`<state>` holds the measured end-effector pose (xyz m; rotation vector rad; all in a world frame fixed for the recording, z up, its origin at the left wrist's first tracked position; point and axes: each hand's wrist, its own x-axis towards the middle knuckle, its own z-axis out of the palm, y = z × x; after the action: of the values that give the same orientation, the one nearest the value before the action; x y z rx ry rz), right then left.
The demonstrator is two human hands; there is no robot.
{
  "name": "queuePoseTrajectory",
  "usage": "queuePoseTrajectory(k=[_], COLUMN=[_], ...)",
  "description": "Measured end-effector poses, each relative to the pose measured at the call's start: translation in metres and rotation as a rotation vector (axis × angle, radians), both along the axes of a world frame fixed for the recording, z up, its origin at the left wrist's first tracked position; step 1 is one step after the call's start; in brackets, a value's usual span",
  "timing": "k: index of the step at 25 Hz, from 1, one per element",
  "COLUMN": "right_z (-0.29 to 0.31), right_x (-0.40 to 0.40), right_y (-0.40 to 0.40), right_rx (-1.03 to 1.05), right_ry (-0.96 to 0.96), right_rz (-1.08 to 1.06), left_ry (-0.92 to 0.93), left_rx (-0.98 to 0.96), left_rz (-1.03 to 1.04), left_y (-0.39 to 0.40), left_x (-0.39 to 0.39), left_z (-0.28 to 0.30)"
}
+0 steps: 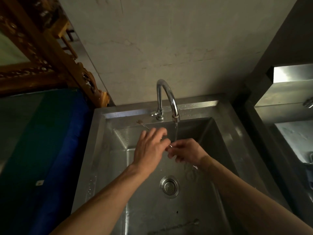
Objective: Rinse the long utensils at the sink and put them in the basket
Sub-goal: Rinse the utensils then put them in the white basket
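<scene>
A thin long metal utensil [170, 146] runs slantwise over the steel sink [108, 150]. Its far end [140, 123] sticks out beyond my left hand [149, 148], and its near end pokes out below my right hand [187, 152]. My right hand is closed around it. My left hand lies over it with the fingers stretched, thumb and fingertip meeting the metal. Water runs from the curved chrome faucet [166, 97] and falls right between my two hands. Another long utensil [174, 227] lies on the sink floor near the front. No basket shows.
The drain strainer [169, 186] sits in the middle of the basin. A blue-edged dark surface [50, 150] borders the sink on the left, with a carved wooden frame [50, 53] behind it. A second steel unit [288, 102] stands to the right.
</scene>
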<state>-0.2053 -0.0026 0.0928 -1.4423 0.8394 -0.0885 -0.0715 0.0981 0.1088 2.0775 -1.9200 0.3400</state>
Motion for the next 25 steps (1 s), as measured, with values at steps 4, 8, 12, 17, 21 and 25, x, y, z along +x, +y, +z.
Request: queuePoseTrajectory(k=[4, 8, 12, 17, 21, 25], right_z=[-0.002, -0.005, -0.007, -0.009, -0.007, -0.005], right_x=[0.009, 0.011, 0.011, 0.013, 0.014, 0.015], right_y=[0.012, 0.016, 0.011, 0.005, 0.000, -0.004], right_rx=[0.220, 0.200, 0.063, 0.027, 0.131, 0.220], right_ry=[-0.039, 0.001, 0.145, 0.226, 0.040, -0.043], right_rz=[-0.040, 0.047, 0.096, -0.063, -0.208, -0.316], left_ry=[0.726, 1.387, 1.440, 1.358, 1.230, 1.220], left_rx=[-0.090, 0.036, 0.130, 0.141, 0.252, 0.251], left_rz=[0.465, 0.454, 0.447, 0.515, 0.391, 0.356], left_y=[0.003, 0.000, 0.001, -0.003, 0.000, -0.004], left_x=[-0.007, -0.003, 0.000, -0.001, -0.005, -0.014], left_z=[-0.016, -0.023, -0.026, -0.024, -0.024, -0.026])
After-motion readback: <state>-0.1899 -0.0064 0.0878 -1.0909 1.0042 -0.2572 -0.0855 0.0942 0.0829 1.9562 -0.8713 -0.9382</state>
